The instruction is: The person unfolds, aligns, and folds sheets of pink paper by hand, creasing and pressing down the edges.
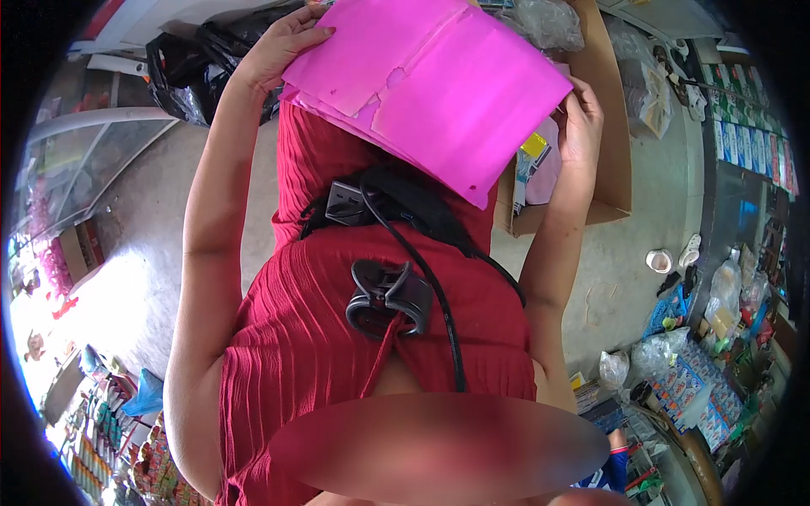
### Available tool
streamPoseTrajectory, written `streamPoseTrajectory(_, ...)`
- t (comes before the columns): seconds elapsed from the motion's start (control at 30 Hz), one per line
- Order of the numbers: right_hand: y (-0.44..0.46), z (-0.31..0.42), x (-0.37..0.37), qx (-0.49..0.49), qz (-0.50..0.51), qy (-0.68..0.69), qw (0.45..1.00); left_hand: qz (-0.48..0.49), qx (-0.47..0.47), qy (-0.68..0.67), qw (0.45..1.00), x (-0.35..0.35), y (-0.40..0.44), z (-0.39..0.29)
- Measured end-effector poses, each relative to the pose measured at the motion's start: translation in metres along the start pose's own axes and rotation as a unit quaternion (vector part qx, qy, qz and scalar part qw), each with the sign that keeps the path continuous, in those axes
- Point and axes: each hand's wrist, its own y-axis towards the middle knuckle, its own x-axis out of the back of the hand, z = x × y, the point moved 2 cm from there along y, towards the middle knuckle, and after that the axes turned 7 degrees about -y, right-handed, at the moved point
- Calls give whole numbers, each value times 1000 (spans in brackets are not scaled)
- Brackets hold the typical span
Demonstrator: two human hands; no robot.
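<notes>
A large pink sheet point(464, 93), creased and torn near its middle, is spread open over the lap, with more pink layers beneath its lower left edge. My left hand point(287, 46) is closed on its upper left edge, the thumb on top. At the right corner, my right hand point(580, 122) pinches the sheet, its fingertips partly behind the edge. Below the sheet, a black pouch point(413, 202) with a cable and a small black device point(345, 203) rests on the red clothing point(312, 278).
An open cardboard box point(607, 126) with papers and plastic stands at the right, beside the right forearm. Black plastic bags point(181, 80) lie at the upper left. Boxed goods point(751, 143) line the far right; more packages point(696, 392) sit at the lower right.
</notes>
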Motion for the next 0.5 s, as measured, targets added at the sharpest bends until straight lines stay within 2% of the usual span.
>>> streamPoseTrajectory(0.1,2,-9,8,-25,-44,-24,998,-12,18,29,999,-12,0,-1)
streamPoseTrajectory(0.2,2,-18,13,-32,-75,10,997,-26,14,54,998,-40,-10,-10)
streamPoseTrajectory(0.27,3,-23,17,-15,-88,27,996,-84,9,142,986,-49,-11,-13)
streamPoseTrajectory(0.37,7,-32,25,9,-87,24,996,-91,20,188,978,-54,-10,-6)
streamPoseTrajectory(0.5,1,-27,28,6,-102,-28,994,-99,34,174,979,-59,-1,4)
